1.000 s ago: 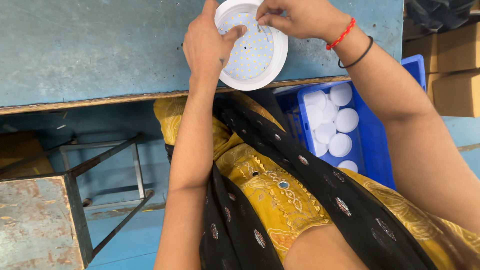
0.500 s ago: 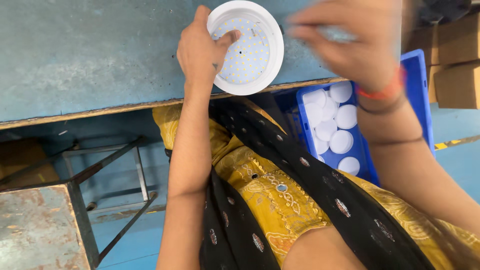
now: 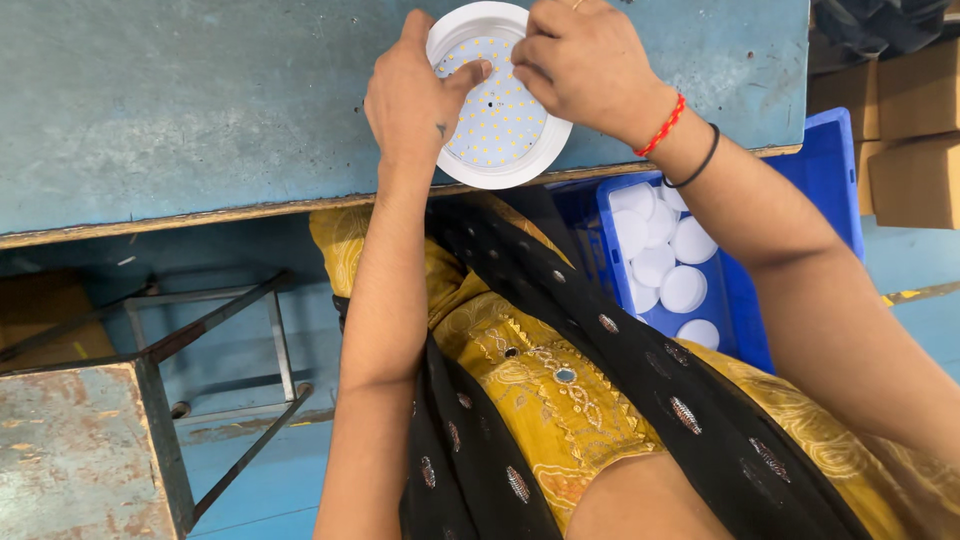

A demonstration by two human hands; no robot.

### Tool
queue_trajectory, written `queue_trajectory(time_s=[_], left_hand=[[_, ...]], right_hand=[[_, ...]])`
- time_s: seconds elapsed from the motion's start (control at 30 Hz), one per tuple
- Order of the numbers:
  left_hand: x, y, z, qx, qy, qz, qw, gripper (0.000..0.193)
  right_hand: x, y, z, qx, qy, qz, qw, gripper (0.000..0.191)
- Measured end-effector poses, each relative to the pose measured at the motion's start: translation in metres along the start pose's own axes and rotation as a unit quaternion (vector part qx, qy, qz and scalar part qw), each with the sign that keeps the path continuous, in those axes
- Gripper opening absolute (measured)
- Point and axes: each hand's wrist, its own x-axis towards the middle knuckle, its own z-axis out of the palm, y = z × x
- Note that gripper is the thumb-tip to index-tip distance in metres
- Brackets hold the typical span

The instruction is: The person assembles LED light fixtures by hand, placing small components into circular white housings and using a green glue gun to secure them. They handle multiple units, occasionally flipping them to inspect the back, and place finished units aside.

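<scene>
A round white lamp housing (image 3: 505,150) with a board of small yellow light dots lies face up at the near edge of the blue-grey table (image 3: 180,110). My left hand (image 3: 415,95) grips its left rim, thumb resting on the dotted board. My right hand (image 3: 580,60) covers the upper right part of the housing, fingers curled down onto it. Whether the right fingers pinch a small part is hidden. A red thread band and a black band circle my right wrist.
A blue plastic crate (image 3: 790,250) holding several round white discs (image 3: 670,265) stands below the table edge at my right. Brown cardboard boxes (image 3: 915,150) sit at the far right. A rusty metal stool frame (image 3: 210,350) stands lower left.
My right hand swung away to the right, then came back down onto the upper right of the housing. The left hand kept its grip on the rim.
</scene>
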Motion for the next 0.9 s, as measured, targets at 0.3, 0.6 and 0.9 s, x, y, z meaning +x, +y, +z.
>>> queue_trajectory(time_s=[0.3,0.6,0.9], left_hand=[[0.003,0.000,-0.002,0.009,0.004,-0.006,1.000,0.052],[0.006,-0.001,-0.001,0.023,0.003,-0.008,1.000,0.064],[0.010,-0.003,0.003,0.016,-0.001,-0.005,1.000,0.065]], right_hand=[[0.011,0.006,-0.002,-0.088,-0.017,-0.092,0.992,0.008],[0.015,0.024,-0.002,-0.046,-0.059,-0.121,0.990,0.008],[0.011,0.029,-0.003,-0.027,-0.055,-0.126,0.990,0.010]])
